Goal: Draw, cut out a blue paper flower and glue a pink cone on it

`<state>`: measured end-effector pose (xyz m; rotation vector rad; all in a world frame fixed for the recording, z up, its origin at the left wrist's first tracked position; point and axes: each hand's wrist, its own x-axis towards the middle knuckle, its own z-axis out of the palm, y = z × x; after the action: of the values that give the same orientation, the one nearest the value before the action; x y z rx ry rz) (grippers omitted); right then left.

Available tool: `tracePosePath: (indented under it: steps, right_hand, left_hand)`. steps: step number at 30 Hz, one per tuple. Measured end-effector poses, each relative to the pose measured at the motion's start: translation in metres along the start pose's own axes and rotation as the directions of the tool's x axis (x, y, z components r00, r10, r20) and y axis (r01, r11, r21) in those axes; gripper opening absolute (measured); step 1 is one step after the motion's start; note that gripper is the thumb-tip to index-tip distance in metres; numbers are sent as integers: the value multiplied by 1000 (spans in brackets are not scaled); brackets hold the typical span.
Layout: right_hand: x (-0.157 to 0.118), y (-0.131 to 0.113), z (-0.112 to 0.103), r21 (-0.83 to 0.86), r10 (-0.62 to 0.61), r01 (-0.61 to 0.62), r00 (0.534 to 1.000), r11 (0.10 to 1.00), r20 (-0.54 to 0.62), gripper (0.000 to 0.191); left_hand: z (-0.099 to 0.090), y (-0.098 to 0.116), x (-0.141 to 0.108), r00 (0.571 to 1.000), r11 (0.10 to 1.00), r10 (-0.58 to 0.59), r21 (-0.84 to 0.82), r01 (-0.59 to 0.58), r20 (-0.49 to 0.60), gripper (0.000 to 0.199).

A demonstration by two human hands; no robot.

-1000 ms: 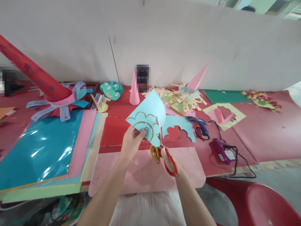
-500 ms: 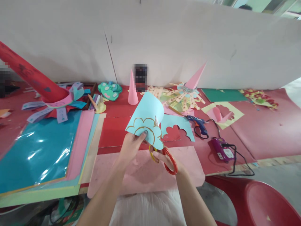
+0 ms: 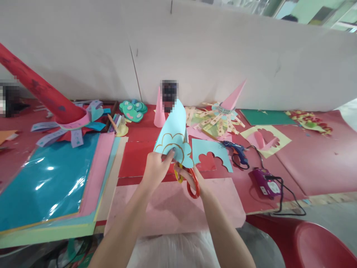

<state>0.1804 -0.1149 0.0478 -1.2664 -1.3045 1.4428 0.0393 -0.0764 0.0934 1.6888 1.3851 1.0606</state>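
Observation:
My left hand (image 3: 158,163) pinches a light blue sheet of paper (image 3: 173,128) by its lower edge, thumb on top. A scalloped flower outline with an inner arc is drawn on the sheet in brown, and its upper part curls away from me. In my right hand (image 3: 196,178) is a pair of scissors (image 3: 193,186) with one red and one yellow handle loop. The blades are hidden behind the paper. To the right, a light blue offcut (image 3: 199,146) with a scalloped edge lies on the table.
A blue glue gun (image 3: 237,150) and a purple power strip (image 3: 263,180) with a black cord lie right. Pink cones (image 3: 159,113) stand at the back. Stacked coloured sheets (image 3: 61,182) fill the left. A pink mat (image 3: 178,212) lies under my arms. A red stool (image 3: 320,245) is lower right.
The blue sheet has turned and now stands more upright and narrower. The scissors have shifted slightly left with my right hand, their handle loops closer together. The whole view has moved a little.

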Motion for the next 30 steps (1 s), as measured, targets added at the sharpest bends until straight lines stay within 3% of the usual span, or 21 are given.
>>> tracePosePath:
  steps: [6, 12, 22, 30]
  right_hand:
    - [24, -5, 7, 79, -72, 73, 997, 994, -10, 32]
    - [33, 8, 12, 87, -71, 75, 996, 993, -49, 32]
    - [25, 12, 13, 68, -119, 125, 990, 990, -81, 38]
    - [24, 11, 20, 147, -82, 100, 989, 984, -121, 40]
  left_hand:
    - [9, -16, 18, 986, 987, 87, -123, -105, -139, 21]
    - [14, -37, 22, 986, 949, 10, -310, -62, -165, 30]
    - [17, -34, 16, 979, 913, 83, -380, -149, -185, 33]
    - [25, -35, 14, 984, 879, 47, -462, -122, -172, 29]
